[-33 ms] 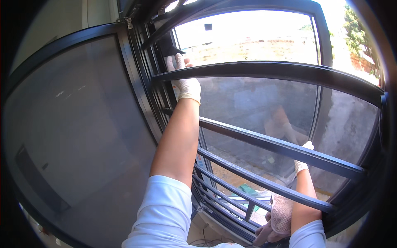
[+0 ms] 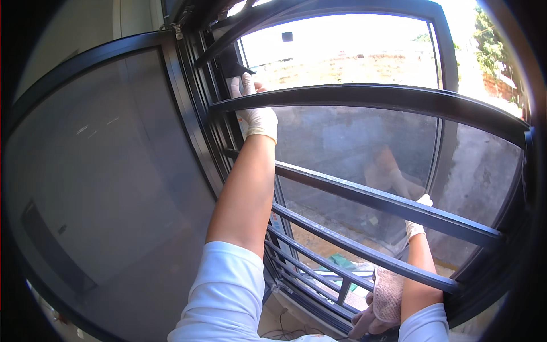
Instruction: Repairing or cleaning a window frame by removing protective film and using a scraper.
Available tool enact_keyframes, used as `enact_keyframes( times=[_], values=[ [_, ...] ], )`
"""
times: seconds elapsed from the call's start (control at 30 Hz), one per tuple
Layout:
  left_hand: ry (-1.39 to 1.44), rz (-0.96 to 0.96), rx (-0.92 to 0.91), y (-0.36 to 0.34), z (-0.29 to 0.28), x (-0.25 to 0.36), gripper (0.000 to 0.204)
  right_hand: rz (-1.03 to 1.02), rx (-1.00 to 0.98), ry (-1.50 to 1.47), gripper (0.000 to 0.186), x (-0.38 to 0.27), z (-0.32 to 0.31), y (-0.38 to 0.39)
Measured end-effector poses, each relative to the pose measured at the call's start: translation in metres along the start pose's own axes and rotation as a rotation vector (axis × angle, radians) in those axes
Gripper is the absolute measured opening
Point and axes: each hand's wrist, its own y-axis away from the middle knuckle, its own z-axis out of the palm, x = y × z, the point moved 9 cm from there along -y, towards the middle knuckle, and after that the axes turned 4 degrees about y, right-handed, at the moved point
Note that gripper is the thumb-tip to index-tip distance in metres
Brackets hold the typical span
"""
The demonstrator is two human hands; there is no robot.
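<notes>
My left hand [image 2: 260, 121], in a pale thin glove, reaches up past the grille bar [image 2: 364, 96], which hides part of it. Its fingers are curled beside a dark flat pointed piece [image 2: 244, 69] at the left edge of the outward-open window pane [image 2: 353, 137]; what the piece is does not show. My right hand [image 2: 416, 228], gloved too, is through the bars low on the right. A second bar [image 2: 387, 198] covers much of it, and only fingertips show above, near the pane's lower right corner. A pinkish-brown cloth [image 2: 388, 293] hangs over the lower bars by my right forearm.
A dark-framed panel [image 2: 108, 171] stands on the left. Several more bars [image 2: 319, 231] cross below my arms. Outside are a grey wall [image 2: 478, 176] and a tree [image 2: 493, 43]. Cables [image 2: 282, 330] lie at the bottom.
</notes>
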Motion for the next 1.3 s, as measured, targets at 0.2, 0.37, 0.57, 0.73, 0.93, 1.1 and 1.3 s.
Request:
enact_keyframes(
  times=[0.2, 0.37, 0.57, 0.73, 0.93, 1.1, 1.3],
  values=[
    [-0.032, -0.071, 0.233, 0.008, -0.001, -0.001, 0.038, 0.017, -0.006, -0.001, 0.031, 0.0, -0.007, 0.0],
    [0.003, -0.154, 0.341, 0.013, 0.003, -0.004, 0.042, -0.002, -0.037, -0.023, 0.031, -0.003, -0.004, 0.0],
    [-0.102, -0.079, 0.224, 0.027, 0.042, 0.006, 0.029, 0.006, -0.017, -0.023, 0.032, -0.003, -0.013, 0.003],
    [-0.328, -0.095, 0.152, -0.005, 0.035, 0.005, 0.034, 0.061, -0.055, -0.077, 0.035, -0.001, -0.012, 0.004],
    [-0.864, 0.068, 0.129, 0.001, -0.006, 0.005, 0.033, 0.046, -0.07, -0.015, 0.035, -0.015, -0.022, 0.011],
    [-1.582, 0.063, -0.239, 0.026, -0.018, 0.033, 0.039, -0.035, 0.033, 0.013, 0.033, -0.004, -0.005, 0.001],
    [-1.456, 0.027, -0.473, 0.062, -0.049, 0.061, 0.032, -0.23, 0.412, -0.094, 0.042, 0.022, 0.03, -0.018]
  ],
)
